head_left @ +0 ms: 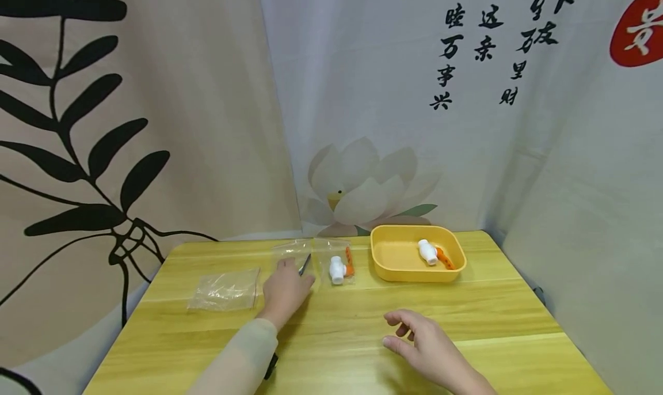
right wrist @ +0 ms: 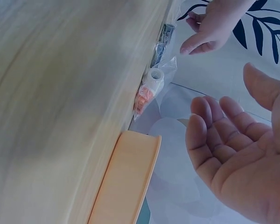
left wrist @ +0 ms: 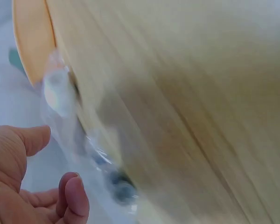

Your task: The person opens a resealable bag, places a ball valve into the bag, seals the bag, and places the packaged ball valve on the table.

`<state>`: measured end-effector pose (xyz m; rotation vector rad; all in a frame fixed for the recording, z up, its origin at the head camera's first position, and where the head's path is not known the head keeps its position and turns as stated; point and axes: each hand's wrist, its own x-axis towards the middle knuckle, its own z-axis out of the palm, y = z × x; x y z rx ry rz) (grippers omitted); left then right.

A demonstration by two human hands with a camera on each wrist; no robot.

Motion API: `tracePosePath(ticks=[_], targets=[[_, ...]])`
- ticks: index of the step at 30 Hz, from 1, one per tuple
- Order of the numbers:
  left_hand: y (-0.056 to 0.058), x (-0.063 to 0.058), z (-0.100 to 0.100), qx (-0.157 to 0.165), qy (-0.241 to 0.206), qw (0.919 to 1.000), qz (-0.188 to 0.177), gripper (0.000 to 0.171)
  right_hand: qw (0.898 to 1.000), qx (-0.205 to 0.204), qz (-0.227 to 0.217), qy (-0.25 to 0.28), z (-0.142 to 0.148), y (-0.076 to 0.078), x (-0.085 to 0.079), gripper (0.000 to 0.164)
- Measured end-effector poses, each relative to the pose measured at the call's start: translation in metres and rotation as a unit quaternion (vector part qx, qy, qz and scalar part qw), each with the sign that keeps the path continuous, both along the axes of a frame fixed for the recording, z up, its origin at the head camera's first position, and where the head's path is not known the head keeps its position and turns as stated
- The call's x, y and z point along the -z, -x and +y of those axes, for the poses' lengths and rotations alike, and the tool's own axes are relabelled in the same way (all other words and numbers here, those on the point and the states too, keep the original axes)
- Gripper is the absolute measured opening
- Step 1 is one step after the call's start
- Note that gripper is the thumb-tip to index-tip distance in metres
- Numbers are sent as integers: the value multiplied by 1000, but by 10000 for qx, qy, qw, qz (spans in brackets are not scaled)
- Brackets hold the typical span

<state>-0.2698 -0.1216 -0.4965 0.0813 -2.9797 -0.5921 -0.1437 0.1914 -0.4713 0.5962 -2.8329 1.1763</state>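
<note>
My left hand (head_left: 287, 288) hovers at a clear plastic bag (head_left: 295, 248) that holds a slim dark metallic object (head_left: 305, 264). In the left wrist view, its thumb and fingers stand apart, with no item between them; the object's dark rounded end (left wrist: 123, 191) lies beyond the fingertips. Beside that bag lies another clear bag with a white tubular plastic piece (head_left: 337, 270) and an orange part (head_left: 349, 262). My right hand (head_left: 419, 343) is held above the front of the table, fingers relaxed and slightly bent, palm bare in the right wrist view.
At the back right stands a yellow tray (head_left: 388, 275) with a similar white piece (head_left: 427, 252) and an orange part (head_left: 444, 259) in it. A flat clear bag (head_left: 225, 290) lies at left on the wooden table (head_left: 331, 326). A printed curtain (head_left: 207, 124) hangs behind.
</note>
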Motion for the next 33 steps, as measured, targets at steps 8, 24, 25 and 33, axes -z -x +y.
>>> tracePosePath(ticks=[8, 24, 25, 33], targets=[[-51, 3, -4, 1479, 984, 9794, 963, 63, 9998, -34, 174, -21, 1, 0, -3, 37], [-46, -5, -113, 2869, 4261, 8316, 2111, 37, 9997, -213, -151, -37, 2, -2, -7, 43], [-44, -8, -118, 2898, 4542, 8180, 2013, 37, 9996, -222, -199, -27, 2, -2, -7, 43], [-26, -20, -135, 3045, 6325, 7017, 1218, 54, 9994, -302, -128, -52, -2, -1, -6, 44]])
